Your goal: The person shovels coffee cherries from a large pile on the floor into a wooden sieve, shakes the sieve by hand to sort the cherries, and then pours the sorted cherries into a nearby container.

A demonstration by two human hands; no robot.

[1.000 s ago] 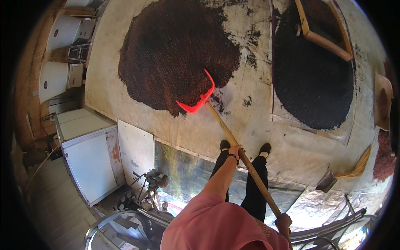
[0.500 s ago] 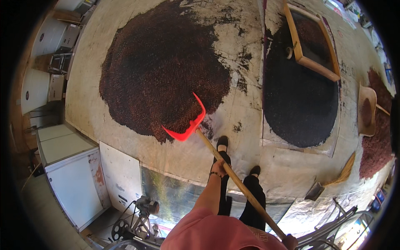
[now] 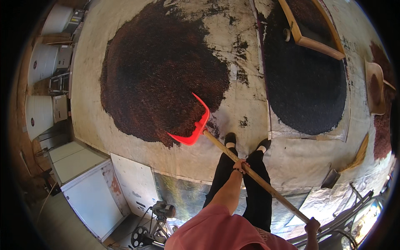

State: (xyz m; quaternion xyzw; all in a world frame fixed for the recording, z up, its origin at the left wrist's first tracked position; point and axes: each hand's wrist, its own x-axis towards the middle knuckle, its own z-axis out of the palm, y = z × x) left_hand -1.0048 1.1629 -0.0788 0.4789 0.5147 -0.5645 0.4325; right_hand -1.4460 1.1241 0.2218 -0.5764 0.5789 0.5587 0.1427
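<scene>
Swings the tail of the long, round wooden handle (image 3: 275, 192) farther out to the right than half a second ago, and brings the black right shoe (image 3: 264, 144) up level with the black left shoe (image 3: 230, 138). Grips that handle near its tail with the bare right hand (image 3: 312, 226), closed in a fist; farther along, clasps it mid-shaft with the bare left hand (image 3: 241, 166), also wrapped round. Probably handles stiff and fairly light, but front-heavy once loaded; best held as now, with hands spread between tail and middle. Beyond the left hand, ahead and to its left, ends in a broad, curved, bright red, plastic-looking shovel head (image 3: 201, 126), well apart from the fingers. Rests there at the near edge of a broad heap of loose dark red-brown grains (image 3: 162, 79), likely light and quick to spill. Farther to the right, includes fine black material (image 3: 306, 96), partly covered by a rectangular wooden frame (image 3: 321, 48).
</scene>
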